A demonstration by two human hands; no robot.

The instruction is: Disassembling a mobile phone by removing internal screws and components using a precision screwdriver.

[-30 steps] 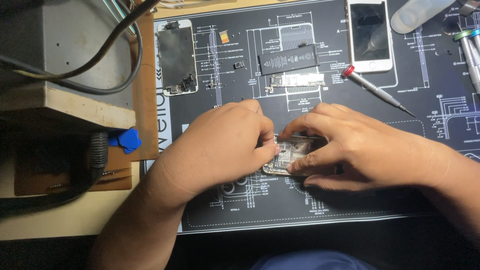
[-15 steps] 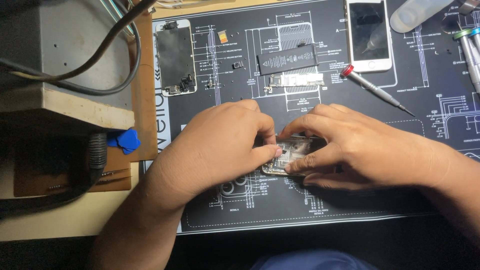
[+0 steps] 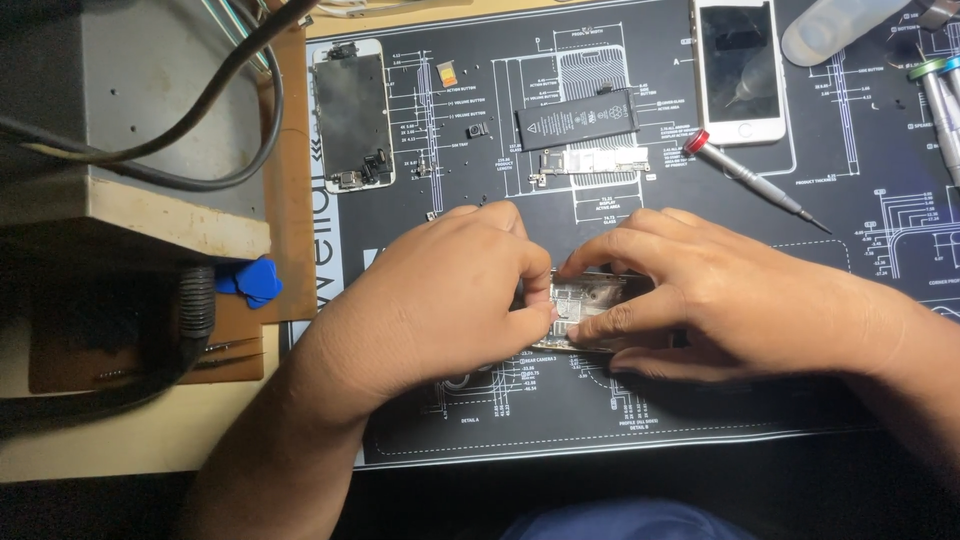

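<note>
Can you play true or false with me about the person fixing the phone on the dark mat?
1. Both hands hold the opened phone housing. True: the left hand and right hand grip it together over the repair mat.
2. The red-capped screwdriver is in the right hand. False: it lies on the mat, above that hand.
3. The black battery lies on the mat, beyond the hands. True.
4. The white phone sits under the left hand. False: it lies at the top of the mat, screen up.
5. The blue plastic picks are on the mat. False: they lie off its left edge, on the brown board.
</note>
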